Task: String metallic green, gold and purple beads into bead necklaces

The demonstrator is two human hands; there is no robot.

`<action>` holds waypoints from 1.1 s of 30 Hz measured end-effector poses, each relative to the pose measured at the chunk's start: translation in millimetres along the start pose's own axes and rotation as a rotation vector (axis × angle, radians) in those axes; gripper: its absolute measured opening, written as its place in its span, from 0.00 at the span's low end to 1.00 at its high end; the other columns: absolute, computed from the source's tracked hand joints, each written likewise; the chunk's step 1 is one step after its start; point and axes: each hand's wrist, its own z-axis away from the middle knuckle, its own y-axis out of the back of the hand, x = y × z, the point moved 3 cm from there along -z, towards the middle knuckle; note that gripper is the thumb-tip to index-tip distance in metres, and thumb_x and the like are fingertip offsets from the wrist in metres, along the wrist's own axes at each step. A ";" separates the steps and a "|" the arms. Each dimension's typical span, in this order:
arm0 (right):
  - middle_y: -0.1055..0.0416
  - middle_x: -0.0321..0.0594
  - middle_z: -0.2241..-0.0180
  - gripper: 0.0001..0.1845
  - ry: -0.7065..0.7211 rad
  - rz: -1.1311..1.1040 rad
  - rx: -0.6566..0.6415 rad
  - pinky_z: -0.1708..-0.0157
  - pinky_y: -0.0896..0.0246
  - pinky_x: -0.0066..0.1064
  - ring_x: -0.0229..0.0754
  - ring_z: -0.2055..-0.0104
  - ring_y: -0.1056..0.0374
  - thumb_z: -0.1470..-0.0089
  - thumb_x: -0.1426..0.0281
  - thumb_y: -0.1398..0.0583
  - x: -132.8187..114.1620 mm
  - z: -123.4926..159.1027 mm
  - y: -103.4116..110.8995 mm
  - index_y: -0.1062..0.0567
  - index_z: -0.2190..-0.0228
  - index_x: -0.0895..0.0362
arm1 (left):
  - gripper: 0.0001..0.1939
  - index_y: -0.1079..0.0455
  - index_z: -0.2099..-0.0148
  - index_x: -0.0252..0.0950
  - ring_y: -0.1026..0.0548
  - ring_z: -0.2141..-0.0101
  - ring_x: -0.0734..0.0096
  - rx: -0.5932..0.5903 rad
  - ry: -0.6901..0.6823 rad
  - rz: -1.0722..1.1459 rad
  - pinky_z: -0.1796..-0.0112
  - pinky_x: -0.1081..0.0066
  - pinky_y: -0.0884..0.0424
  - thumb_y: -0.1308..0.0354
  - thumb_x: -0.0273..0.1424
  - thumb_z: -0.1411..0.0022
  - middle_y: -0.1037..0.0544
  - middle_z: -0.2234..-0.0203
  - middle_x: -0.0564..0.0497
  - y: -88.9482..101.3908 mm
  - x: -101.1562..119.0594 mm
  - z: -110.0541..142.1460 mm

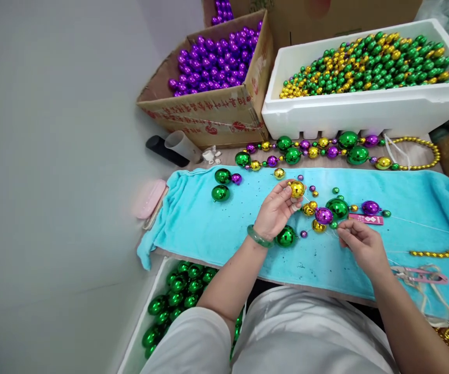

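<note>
A shiny gold ball bead (pixel 297 189) is held between the thumb and fingers of my left hand (pixel 277 208), above a turquoise towel (pixel 193 228). A thin thread runs from that bead toward the strung beads beside it. Between my hands lie a purple bead (pixel 324 215), a large green bead (pixel 337 209) and smaller gold ones. My right hand (pixel 360 244) is pinched near a small green bead (pixel 333 225); what its fingertips hold is too fine to make out. Another large green bead (pixel 286 236) rests by my left wrist.
A finished-looking bead necklace (pixel 313 152) lies along the towel's far edge. Behind stand a cardboard box (pixel 209 111) of purple beads and a white foam box (pixel 360 106) of green and gold ones. Pink-handled pliers (pixel 419 275) lie at right. Green beads (pixel 177 284) fill a bin below left.
</note>
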 end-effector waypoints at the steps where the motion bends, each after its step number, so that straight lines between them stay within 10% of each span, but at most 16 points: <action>1: 0.36 0.32 0.83 0.11 -0.003 0.005 0.004 0.81 0.45 0.26 0.34 0.81 0.40 0.52 0.62 0.38 0.4 -0.8 0.0 0.28 0.73 0.57 | 0.13 0.30 0.54 0.35 0.23 0.68 0.72 0.003 0.002 -0.001 0.65 0.72 0.29 0.39 0.31 0.42 0.21 0.59 0.44 1.1 0.0 -0.1; 19: 0.37 0.30 0.84 0.06 0.005 0.093 -0.024 0.80 0.47 0.26 0.32 0.81 0.42 0.55 0.68 0.40 -16.5 -11.8 -6.5 0.29 0.76 0.58 | 0.10 0.27 0.57 0.37 0.22 0.67 0.71 0.114 -0.113 -0.087 0.65 0.73 0.27 0.38 0.30 0.43 0.22 0.64 0.49 29.5 23.1 3.8; 25: 0.36 0.30 0.86 0.05 0.004 0.065 0.079 0.81 0.48 0.25 0.32 0.83 0.41 0.58 0.69 0.38 -19.6 -13.7 11.4 0.28 0.77 0.58 | 0.14 0.30 0.56 0.41 0.24 0.68 0.74 0.296 -0.361 -0.426 0.70 0.77 0.30 0.36 0.35 0.46 0.23 0.64 0.52 69.4 56.9 -23.9; 33: 0.35 0.32 0.86 0.05 0.029 -0.010 0.247 0.86 0.54 0.23 0.31 0.85 0.42 0.59 0.71 0.36 -56.5 -4.1 51.5 0.27 0.77 0.58 | 0.16 0.30 0.58 0.33 0.30 0.74 0.77 0.391 -0.260 -0.864 0.75 0.78 0.37 0.38 0.31 0.52 0.27 0.73 0.53 104.8 44.2 -57.7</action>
